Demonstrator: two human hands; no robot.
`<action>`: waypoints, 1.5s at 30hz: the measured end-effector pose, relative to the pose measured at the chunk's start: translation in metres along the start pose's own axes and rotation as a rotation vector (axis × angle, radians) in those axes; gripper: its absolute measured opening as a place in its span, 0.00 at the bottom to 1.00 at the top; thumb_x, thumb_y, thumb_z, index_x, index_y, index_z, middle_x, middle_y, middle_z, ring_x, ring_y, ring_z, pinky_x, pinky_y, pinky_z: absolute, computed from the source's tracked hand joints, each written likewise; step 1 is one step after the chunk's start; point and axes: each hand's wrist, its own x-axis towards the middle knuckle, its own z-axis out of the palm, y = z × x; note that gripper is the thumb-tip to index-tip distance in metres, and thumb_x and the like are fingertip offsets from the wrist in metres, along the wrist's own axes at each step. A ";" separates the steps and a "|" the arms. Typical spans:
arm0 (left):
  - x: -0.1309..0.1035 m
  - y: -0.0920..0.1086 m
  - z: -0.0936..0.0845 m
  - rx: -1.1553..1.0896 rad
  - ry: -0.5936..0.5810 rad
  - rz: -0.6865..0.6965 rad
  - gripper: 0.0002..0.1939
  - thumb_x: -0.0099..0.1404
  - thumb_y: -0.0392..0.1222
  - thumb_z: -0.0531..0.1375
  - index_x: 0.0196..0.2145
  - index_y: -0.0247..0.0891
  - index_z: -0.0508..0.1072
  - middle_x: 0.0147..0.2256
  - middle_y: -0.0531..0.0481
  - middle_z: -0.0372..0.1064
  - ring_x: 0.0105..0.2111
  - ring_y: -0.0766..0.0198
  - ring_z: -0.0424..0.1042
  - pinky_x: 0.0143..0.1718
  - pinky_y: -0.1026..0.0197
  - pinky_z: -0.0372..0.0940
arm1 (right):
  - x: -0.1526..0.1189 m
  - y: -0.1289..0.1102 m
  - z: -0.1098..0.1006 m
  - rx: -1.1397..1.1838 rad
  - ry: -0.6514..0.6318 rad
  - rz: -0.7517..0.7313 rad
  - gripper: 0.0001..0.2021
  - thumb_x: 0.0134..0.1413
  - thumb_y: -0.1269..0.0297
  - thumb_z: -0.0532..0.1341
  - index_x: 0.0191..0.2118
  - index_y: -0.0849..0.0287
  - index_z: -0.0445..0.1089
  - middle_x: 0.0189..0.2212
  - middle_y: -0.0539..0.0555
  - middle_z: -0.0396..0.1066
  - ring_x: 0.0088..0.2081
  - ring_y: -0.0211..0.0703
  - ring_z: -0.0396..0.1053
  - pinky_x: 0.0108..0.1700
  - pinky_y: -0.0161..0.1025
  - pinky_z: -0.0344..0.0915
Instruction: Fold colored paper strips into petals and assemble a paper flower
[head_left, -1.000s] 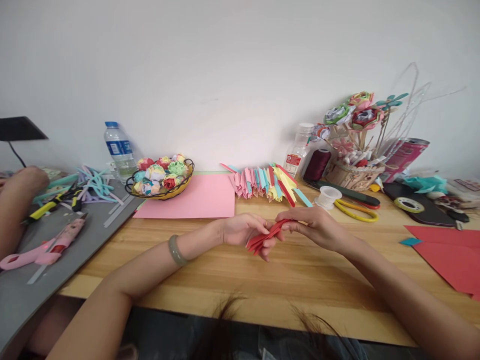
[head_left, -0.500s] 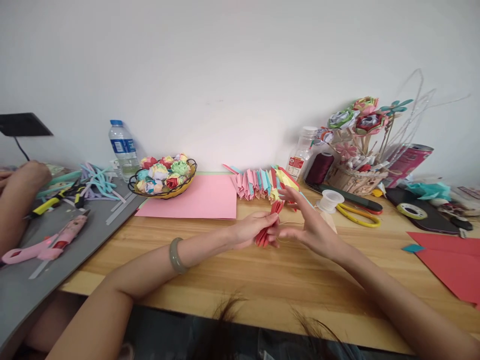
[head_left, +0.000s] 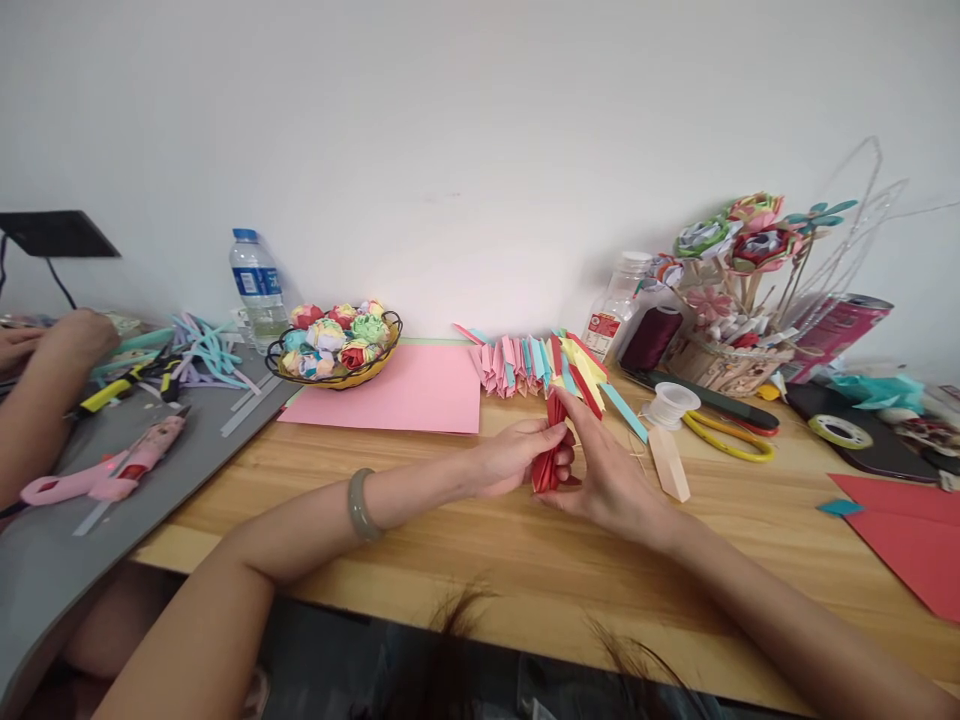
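My left hand (head_left: 517, 458) is closed around the middle of a bundle of folded red paper (head_left: 552, 450), thumb on the near face. From the other side, my right hand (head_left: 611, 478) spans the same bundle, thumb at its lower end and fingers at its upper end. The bundle is held upright just above the wooden table (head_left: 480, 560). Behind it lies a row of folded paper pieces (head_left: 517, 364) in pink, blue, red and yellow. A spool of clear thread (head_left: 673, 403) and a pale wooden piece (head_left: 667, 462) are right of my right hand.
Pink paper sheets (head_left: 420, 390) and a basket of paper flowers (head_left: 337, 375) lie left. Yellow-handled scissors (head_left: 731, 440) and red paper (head_left: 900, 540) are right. Another person's hand (head_left: 86, 335) is far left, near a pink glue gun (head_left: 112, 475) on a grey board (head_left: 45, 580).
My right hand has moved in from an open pose beside the red bundle and now grips its two ends. The view has shifted slightly left, and the wooden piece shows more fully.
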 end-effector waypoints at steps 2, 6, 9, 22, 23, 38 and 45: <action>0.000 0.000 -0.001 -0.020 -0.023 -0.001 0.18 0.51 0.51 0.64 0.26 0.34 0.62 0.21 0.55 0.58 0.22 0.72 0.60 0.26 0.66 0.55 | -0.001 0.001 -0.001 0.018 -0.031 -0.008 0.59 0.34 0.60 0.69 0.63 0.55 0.24 0.62 0.66 0.39 0.60 0.61 0.45 0.55 0.55 0.55; 0.002 0.000 -0.002 -0.042 -0.036 -0.026 0.17 0.53 0.51 0.63 0.26 0.34 0.63 0.21 0.55 0.58 0.22 0.72 0.59 0.26 0.66 0.55 | 0.000 0.000 -0.001 0.005 -0.052 -0.050 0.62 0.32 0.58 0.70 0.63 0.56 0.21 0.64 0.66 0.27 0.62 0.61 0.35 0.57 0.57 0.49; 0.002 0.000 -0.003 -0.052 -0.043 -0.021 0.17 0.54 0.50 0.62 0.26 0.34 0.63 0.21 0.55 0.58 0.22 0.72 0.59 0.27 0.66 0.56 | 0.000 -0.001 -0.001 0.008 -0.016 -0.049 0.56 0.38 0.64 0.67 0.63 0.55 0.23 0.63 0.64 0.34 0.62 0.58 0.41 0.57 0.55 0.51; 0.003 0.003 -0.006 -0.158 -0.109 -0.042 0.13 0.60 0.46 0.58 0.26 0.33 0.65 0.21 0.53 0.60 0.23 0.71 0.63 0.28 0.67 0.59 | -0.003 -0.003 0.000 0.116 -0.082 0.006 0.58 0.38 0.63 0.67 0.62 0.53 0.19 0.64 0.62 0.23 0.62 0.61 0.39 0.54 0.55 0.56; 0.003 0.003 -0.007 -0.184 -0.118 -0.053 0.12 0.61 0.45 0.57 0.27 0.33 0.65 0.21 0.53 0.60 0.23 0.70 0.63 0.28 0.67 0.59 | -0.003 -0.003 0.000 0.140 -0.085 0.020 0.56 0.39 0.63 0.66 0.63 0.52 0.19 0.64 0.61 0.23 0.62 0.60 0.38 0.55 0.54 0.56; -0.001 0.010 -0.006 -0.366 -0.092 -0.159 0.17 0.67 0.44 0.46 0.28 0.32 0.66 0.23 0.48 0.65 0.31 0.60 0.72 0.26 0.66 0.63 | 0.000 -0.003 0.004 0.677 0.020 0.286 0.46 0.42 0.56 0.65 0.63 0.49 0.37 0.63 0.58 0.40 0.62 0.50 0.42 0.59 0.53 0.47; 0.000 0.008 -0.008 -0.425 -0.085 -0.145 0.19 0.68 0.42 0.42 0.27 0.31 0.66 0.23 0.45 0.66 0.32 0.60 0.72 0.22 0.69 0.63 | 0.004 -0.013 0.008 0.825 0.106 0.450 0.46 0.37 0.55 0.67 0.61 0.50 0.43 0.62 0.59 0.44 0.61 0.51 0.45 0.56 0.50 0.56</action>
